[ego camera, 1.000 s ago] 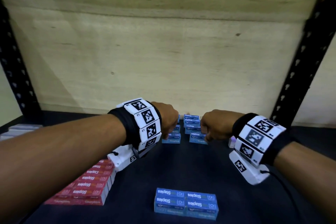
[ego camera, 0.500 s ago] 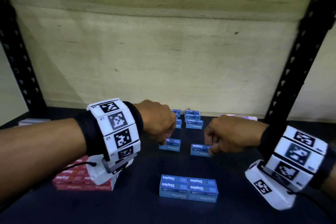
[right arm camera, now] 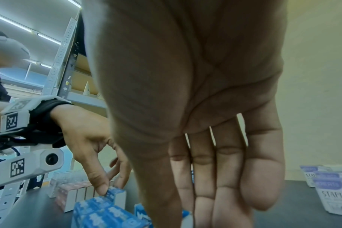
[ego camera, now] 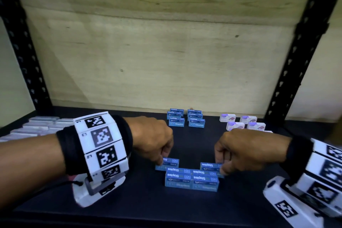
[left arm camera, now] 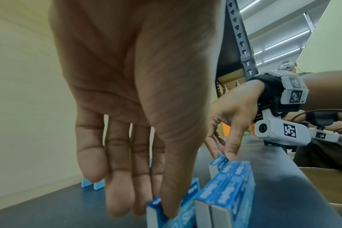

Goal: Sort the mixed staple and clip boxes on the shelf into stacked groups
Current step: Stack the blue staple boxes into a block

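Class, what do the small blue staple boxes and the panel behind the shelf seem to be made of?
Small blue staple boxes: likely printed cardboard, going by the sharp folded edges, plain grey ends and slight sheen. Pale back panel: seemingly unfinished plywood, with visible grain and knots, matte.

staple stack point(ego camera: 191, 178) front-centre; clip boxes point(ego camera: 246, 123) behind (rightward); shelf point(ego camera: 129, 200) beneath

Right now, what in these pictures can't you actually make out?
- Head view: left hand covers part of its blue staples box.
- Head view: the purple-and-white boxes' small print is unreadable.
- Right wrist view: pink boxes partly hidden behind the left thumb.
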The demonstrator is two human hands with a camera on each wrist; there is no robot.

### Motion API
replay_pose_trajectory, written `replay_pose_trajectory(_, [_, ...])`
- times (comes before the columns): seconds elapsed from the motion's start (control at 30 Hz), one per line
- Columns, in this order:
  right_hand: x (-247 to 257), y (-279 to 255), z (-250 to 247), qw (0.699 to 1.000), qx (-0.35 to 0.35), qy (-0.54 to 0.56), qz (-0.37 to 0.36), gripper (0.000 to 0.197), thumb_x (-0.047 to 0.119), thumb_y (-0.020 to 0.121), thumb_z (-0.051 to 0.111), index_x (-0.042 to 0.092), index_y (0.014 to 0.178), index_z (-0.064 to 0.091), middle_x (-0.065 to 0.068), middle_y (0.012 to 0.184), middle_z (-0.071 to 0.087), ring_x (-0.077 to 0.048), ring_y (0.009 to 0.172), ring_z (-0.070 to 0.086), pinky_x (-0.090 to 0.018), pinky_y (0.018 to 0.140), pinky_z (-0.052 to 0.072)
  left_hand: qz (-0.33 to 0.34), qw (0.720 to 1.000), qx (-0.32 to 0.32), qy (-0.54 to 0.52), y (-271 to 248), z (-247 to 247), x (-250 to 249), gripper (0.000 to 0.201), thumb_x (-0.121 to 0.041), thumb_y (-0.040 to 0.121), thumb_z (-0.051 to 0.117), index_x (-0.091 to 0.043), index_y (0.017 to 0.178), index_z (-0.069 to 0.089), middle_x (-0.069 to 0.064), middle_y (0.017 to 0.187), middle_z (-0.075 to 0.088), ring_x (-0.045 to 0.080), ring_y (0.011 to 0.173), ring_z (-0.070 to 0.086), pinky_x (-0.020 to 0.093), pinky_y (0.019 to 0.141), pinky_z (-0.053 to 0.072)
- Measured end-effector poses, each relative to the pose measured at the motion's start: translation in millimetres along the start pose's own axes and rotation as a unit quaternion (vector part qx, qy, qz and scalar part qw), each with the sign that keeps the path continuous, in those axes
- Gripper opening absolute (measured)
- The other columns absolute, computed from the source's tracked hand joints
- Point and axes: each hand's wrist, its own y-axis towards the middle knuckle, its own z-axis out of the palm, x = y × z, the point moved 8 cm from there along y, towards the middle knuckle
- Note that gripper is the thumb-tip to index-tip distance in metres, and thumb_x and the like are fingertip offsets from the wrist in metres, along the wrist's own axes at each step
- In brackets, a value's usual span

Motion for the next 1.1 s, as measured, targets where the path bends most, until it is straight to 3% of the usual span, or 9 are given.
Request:
replay_pose_trajectory(0.23, [2,-4,7,1.0,0.017,0.019,0.002,0.013,0.037,0.088,0.068,0.027,0.096,0.068,0.012,0.086,0.073,0.004,0.063,0.055,-0.013,0.062,0.044,0.0,0.998,0.025,-0.049,-4,9,-1,0.011,-0.031,0.086,0.071,-0.027,0.097,0.069,-0.017,0.077,0.06,0.003,0.072,0.056,0.021,0.069,0.049])
replay_pose_trajectory(0.4, [1,-1,9,0.996,0.048,0.073,0.001,0.018,0.033,0.093,0.057,0.022,0.098,0.071,0.01,0.088,0.076,0.0,0.068,0.062,-0.017,0.071,0.049,-0.01,0.994,0.048,-0.096,-3,13,4,0.017,-0.026,0.09,0.061,-0.031,0.105,0.069,-0.011,0.092,0.073,0.001,0.076,0.06,0.018,0.073,0.049])
replay_pose_trajectory(0.57, [6,6,9,0.998,0.029,0.055,-0.001,0.025,0.041,0.096,0.054,0.021,0.093,0.069,0.013,0.082,0.075,0.005,0.061,0.058,-0.015,0.065,0.044,-0.01,0.99,0.049,-0.132,3,14,0,0.014,-0.032,0.094,0.059,-0.027,0.102,0.069,-0.007,0.088,0.075,0.001,0.076,0.064,0.019,0.076,0.049])
replay_pose_trajectory(0.8, [11,10,8,0.999,0.03,0.039,-0.011,0.022,0.042,0.095,0.056,0.024,0.087,0.067,0.015,0.075,0.071,0.005,0.057,0.055,-0.016,0.064,0.042,0.002,0.989,0.047,-0.141,10,10,-12,0.014,-0.031,0.095,0.059,-0.025,0.103,0.069,-0.005,0.091,0.075,-0.003,0.067,0.058,0.016,0.067,0.045])
replay_pose_trajectory(1.1, [19,15,7,0.999,0.03,0.014,-0.027,0.024,0.044,0.095,0.055,0.027,0.083,0.066,0.016,0.07,0.068,0.003,0.061,0.056,-0.021,0.073,0.049,0.01,0.989,0.054,-0.138,15,8,-20,0.014,-0.031,0.095,0.06,-0.025,0.103,0.069,-0.005,0.089,0.075,0.001,0.074,0.062,0.018,0.067,0.043])
